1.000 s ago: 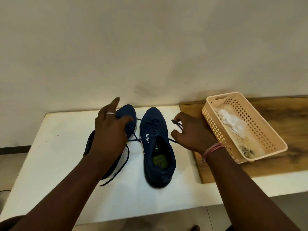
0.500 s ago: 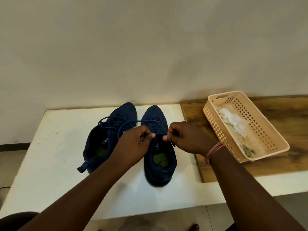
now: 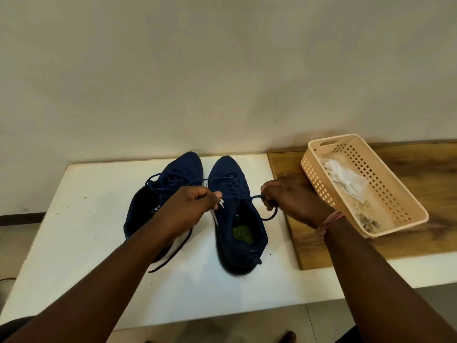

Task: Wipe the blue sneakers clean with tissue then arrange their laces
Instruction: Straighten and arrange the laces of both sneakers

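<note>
- Nearest the camera, two bare forearms reached forward over the near edge of the white table (image 3: 74, 243).
- The left hand (image 3: 184, 210) was curled into a fist above the heel end of the left sneaker (image 3: 173, 177), its fingers and thumb pinching a strand of the dark blue laces (image 3: 217, 179) that ran out taut to the eyelets of the right sneaker (image 3: 237, 233).
- A loose lace end (image 3: 170, 256) trailed from under that hand onto the table, near and to the left of the right sneaker.
- The right hand (image 3: 294, 203), with a pink thread band (image 3: 329, 220) at the wrist, was curled too, gripping the other strand, which looped down just beside the right sneaker's opening.
- Both blue sneakers stood side by side on the table, toes pointing to the far wall (image 3: 222, 70), the right one showing a green insole (image 3: 243, 232) and a white mark on its side.
- To the right, a wooden board (image 3: 420, 231) lay over the table's right part.
- On the board sat a peach perforated basket (image 3: 400, 194), tilted, holding crumpled white tissue (image 3: 346, 178) toward its far end and some dark soiled scraps at its near end.
</note>
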